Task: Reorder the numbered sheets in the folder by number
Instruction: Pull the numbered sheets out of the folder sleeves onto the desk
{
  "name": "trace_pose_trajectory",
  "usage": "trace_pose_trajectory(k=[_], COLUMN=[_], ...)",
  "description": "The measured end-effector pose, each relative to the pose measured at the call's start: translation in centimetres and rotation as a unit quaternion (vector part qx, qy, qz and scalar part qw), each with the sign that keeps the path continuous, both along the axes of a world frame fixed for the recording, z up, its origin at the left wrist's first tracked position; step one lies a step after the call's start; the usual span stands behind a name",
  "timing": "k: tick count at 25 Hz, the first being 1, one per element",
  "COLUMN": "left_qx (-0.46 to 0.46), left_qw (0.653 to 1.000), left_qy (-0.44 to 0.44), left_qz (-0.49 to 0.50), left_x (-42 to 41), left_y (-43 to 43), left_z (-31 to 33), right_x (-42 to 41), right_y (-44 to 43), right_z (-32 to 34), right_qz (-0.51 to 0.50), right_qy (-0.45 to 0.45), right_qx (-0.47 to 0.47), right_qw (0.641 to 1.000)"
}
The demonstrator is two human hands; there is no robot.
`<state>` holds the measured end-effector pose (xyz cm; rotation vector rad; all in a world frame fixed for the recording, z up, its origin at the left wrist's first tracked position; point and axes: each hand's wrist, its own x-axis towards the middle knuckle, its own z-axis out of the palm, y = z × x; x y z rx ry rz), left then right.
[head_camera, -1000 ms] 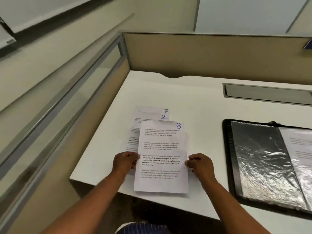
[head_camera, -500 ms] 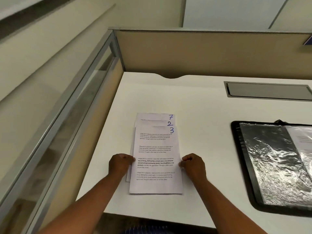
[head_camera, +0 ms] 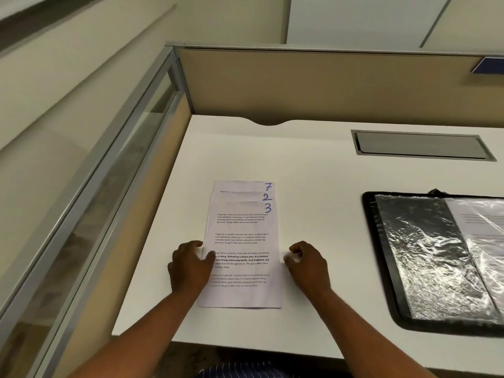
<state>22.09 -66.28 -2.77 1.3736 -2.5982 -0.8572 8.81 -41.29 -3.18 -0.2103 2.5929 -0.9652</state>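
Spreading across the view, the desk (head_camera: 313, 181) carries the open folder (head_camera: 425, 255) at right and, well apart to its left, the sheets (head_camera: 242, 227), fanned so 7, 2 and 3 show, with 3 on top. The left hand (head_camera: 188, 268) grips their left edge, thumb on the page and fingers curled. The right hand (head_camera: 309, 268) sits just beside the right edge with its fingers curled; I cannot tell whether they pinch paper.

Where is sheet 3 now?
Head view: sheet 3 lies topmost, over sheet 2 and sheet 7, left of the folder; the left hand holds its left edge.
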Motion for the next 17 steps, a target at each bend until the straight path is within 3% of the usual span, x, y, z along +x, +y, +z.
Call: trace_pose_trajectory(k=[4,8,17], left_qx=[-0.036,-0.056,-0.047], left_qw=[0.996,0.989,0.989], left_qy=[0.007,-0.006,-0.009], left_qz=[-0.085,-0.134,-0.143], left_x=[-0.1,-0.9,-3.0], left_y=[3.7,9.5,29.9], left_z=[0.2,0.1,0.8], right_x=[0.4,0.7,-1.8], right_y=[3.4,8.5,25.4], right_z=[-0.1,-0.1,0.8], right_qz=[0.094,0.172,0.213], right_qy=[0.093,0.083,0.097], right_qx=[0.083,0.129,0.142], right_qw=[0.988,0.973,0.962])
